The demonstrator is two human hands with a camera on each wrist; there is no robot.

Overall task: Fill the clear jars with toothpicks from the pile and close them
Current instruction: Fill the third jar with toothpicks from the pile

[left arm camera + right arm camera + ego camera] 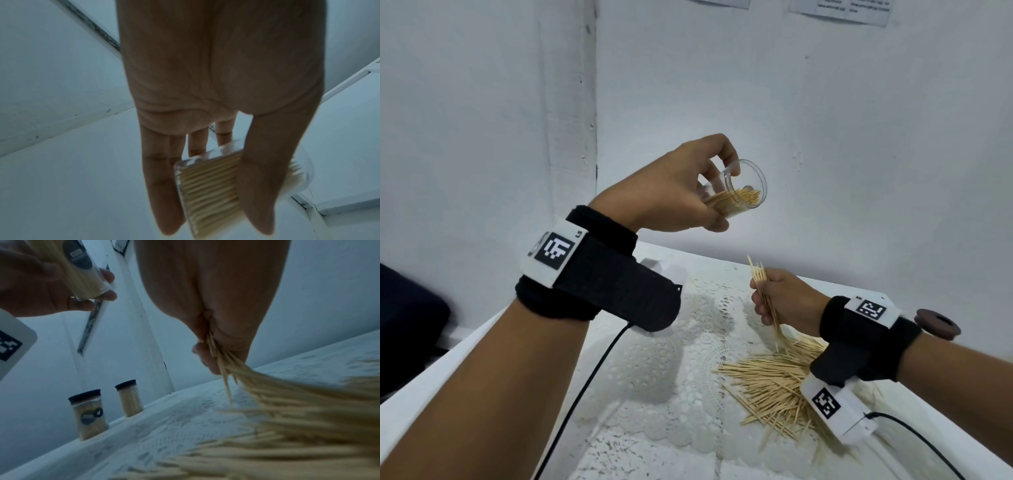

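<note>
Item: open jar [736, 192], part-filled, tilted, gripped in our left hand [681, 192] above the table's far edge. Right hand [784, 298] pinches a toothpick bundle [763, 291] over the pile [774, 383] near the right edge. Risks, we judge: splayed tips catching the rim; contents sliding out.

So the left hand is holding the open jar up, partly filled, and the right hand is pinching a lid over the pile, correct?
Not quite. The right hand pinches a bunch of toothpicks, not a lid, over the pile; the head view shows it. The left hand does hold the open, partly filled jar up.
</note>
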